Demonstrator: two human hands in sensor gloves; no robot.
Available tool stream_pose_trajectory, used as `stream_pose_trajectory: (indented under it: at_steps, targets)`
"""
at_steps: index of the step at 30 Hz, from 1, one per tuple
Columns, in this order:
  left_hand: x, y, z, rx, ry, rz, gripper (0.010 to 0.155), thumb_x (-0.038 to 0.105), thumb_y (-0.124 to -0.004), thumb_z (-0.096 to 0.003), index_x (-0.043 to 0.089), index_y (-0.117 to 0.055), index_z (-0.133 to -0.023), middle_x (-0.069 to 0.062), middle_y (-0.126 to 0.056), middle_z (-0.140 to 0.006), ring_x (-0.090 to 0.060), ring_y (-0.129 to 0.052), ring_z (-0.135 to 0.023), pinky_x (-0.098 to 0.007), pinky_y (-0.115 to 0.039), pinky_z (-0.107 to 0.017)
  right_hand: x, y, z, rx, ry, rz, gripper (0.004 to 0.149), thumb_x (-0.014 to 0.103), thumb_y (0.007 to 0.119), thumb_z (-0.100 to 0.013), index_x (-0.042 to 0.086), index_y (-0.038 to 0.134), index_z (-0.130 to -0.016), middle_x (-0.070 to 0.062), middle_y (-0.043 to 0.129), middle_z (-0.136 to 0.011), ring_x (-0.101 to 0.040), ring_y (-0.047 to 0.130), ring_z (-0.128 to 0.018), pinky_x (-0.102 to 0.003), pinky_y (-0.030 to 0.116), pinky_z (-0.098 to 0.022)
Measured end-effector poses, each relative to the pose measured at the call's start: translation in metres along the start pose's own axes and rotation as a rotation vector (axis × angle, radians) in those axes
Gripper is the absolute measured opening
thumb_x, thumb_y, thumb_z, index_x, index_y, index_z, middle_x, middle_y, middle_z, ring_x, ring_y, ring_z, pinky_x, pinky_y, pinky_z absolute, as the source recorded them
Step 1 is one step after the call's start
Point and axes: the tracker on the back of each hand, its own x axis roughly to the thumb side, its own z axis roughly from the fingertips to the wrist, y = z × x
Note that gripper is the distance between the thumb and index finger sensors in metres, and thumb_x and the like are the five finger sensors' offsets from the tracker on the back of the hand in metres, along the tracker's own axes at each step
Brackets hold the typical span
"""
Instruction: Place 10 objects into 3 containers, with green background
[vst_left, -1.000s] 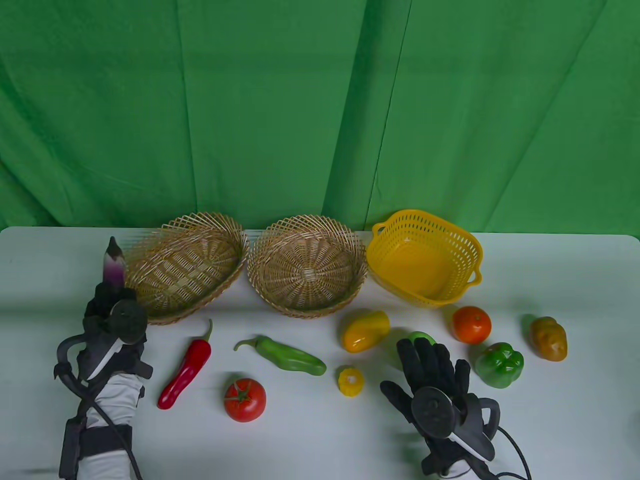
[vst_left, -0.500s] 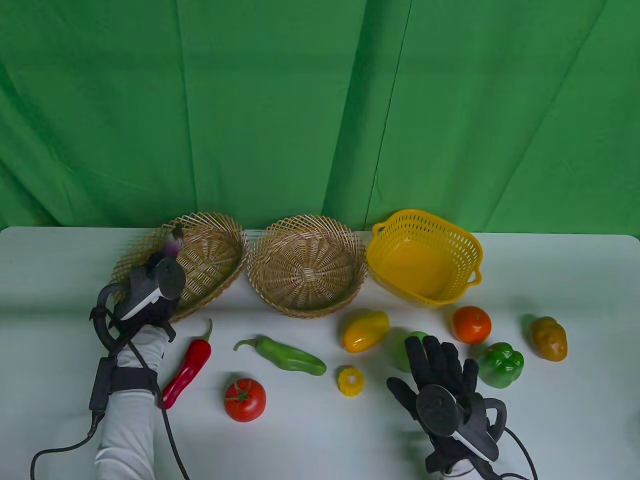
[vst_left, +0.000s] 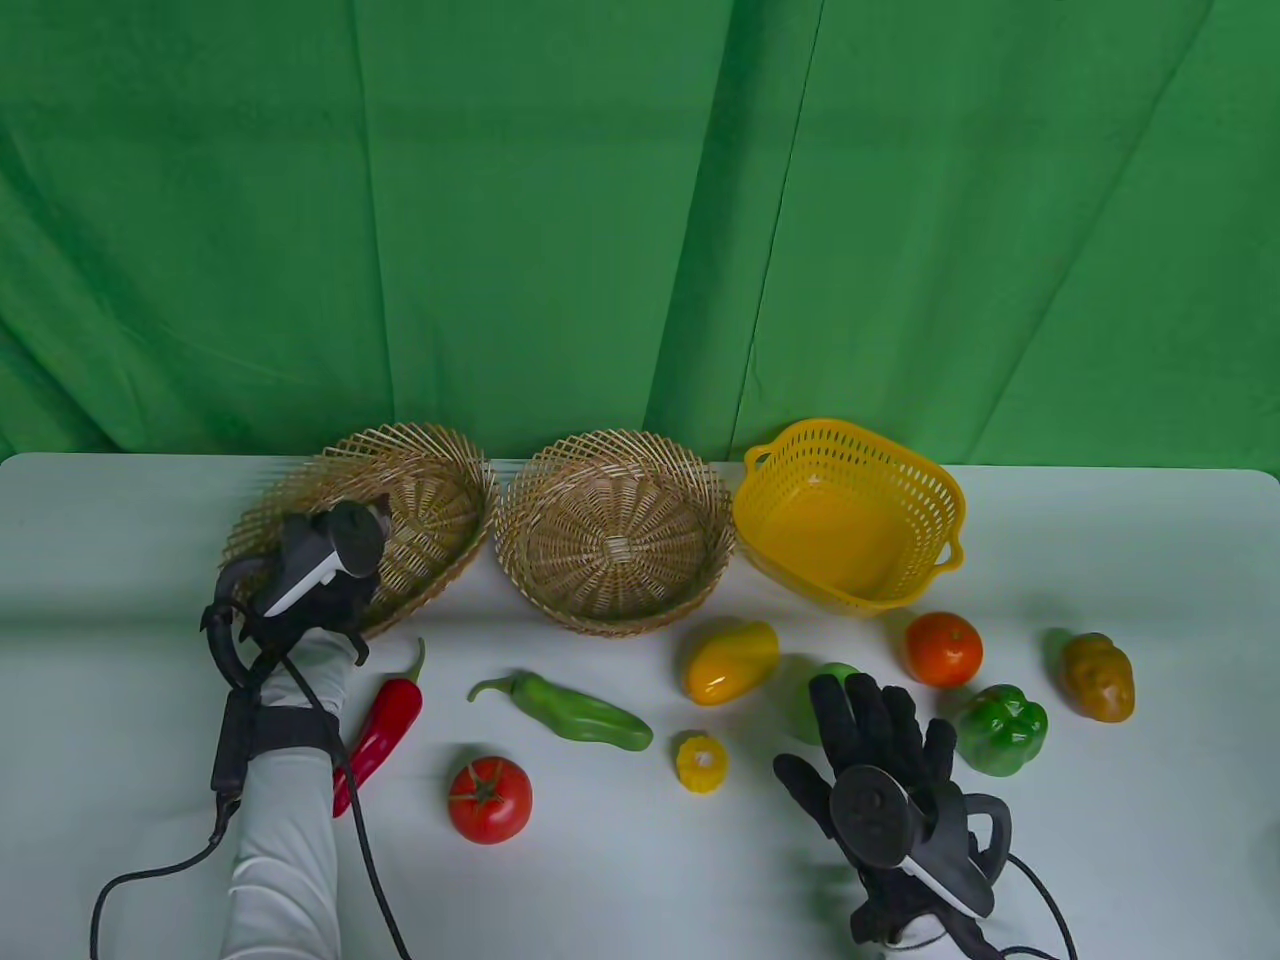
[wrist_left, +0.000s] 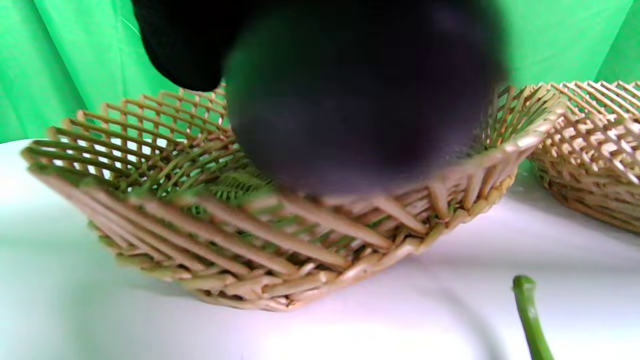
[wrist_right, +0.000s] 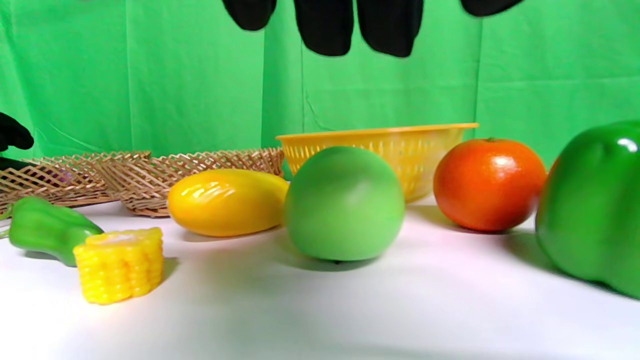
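Observation:
My left hand (vst_left: 335, 590) is over the left wicker basket (vst_left: 440, 465) and grips a dark purple eggplant (wrist_left: 360, 100), low inside the basket (wrist_left: 200, 240); in the table view the tracker hides nearly all of the eggplant. My right hand (vst_left: 870, 715) is open, fingers spread, just above a green round fruit (vst_left: 808, 700) and not touching it. In the right wrist view the fruit (wrist_right: 345, 202) sits on the table below the fingertips (wrist_right: 325, 25). The round wicker basket (vst_left: 612, 625) and yellow plastic basket (vst_left: 945, 505) hold nothing.
On the table lie a red chili (vst_left: 392, 715), green chili (vst_left: 580, 712), tomato (vst_left: 489, 799), corn piece (vst_left: 701, 763), yellow mango (vst_left: 730, 661), orange (vst_left: 943, 649), green bell pepper (vst_left: 1000, 730) and potato (vst_left: 1098, 677). A green cloth hangs behind.
My left hand carried the eggplant from beside the left basket to over it and lowered it inside. My right hand shifted slightly right and stays open over the green fruit.

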Motion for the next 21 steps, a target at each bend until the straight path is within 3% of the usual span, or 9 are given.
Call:
stream_pose_trajectory:
  at_steps: [14,21]
  targets:
    - [-0.007,0.03,0.052,0.166,-0.122,0.097,0.059,0.049,-0.063,-0.0594,0.029,-0.055,-0.115,-0.013,-0.053,-0.121,-0.042,-0.066,-0.108,-0.057,-0.069,-0.068,0.001,-0.001,0.001,-0.011,-0.024,-0.014,0.08,0.07,0.048,-0.055,0.025,0.034,-0.12,-0.02,0.045,-0.125,-0.052,0.046,-0.11,-0.079,0.036,-0.073]
    - [-0.009,0.033,0.084,0.233,-0.226,0.167,0.06,0.051,-0.062,-0.0595,0.03,-0.054,-0.115,-0.013,-0.059,-0.12,-0.042,-0.07,-0.106,-0.058,-0.07,-0.067,0.0,0.001,-0.001,0.0,-0.034,-0.053,0.08,0.07,0.048,-0.055,0.025,0.033,-0.12,-0.02,0.045,-0.125,-0.052,0.046,-0.11,-0.079,0.036,-0.073]
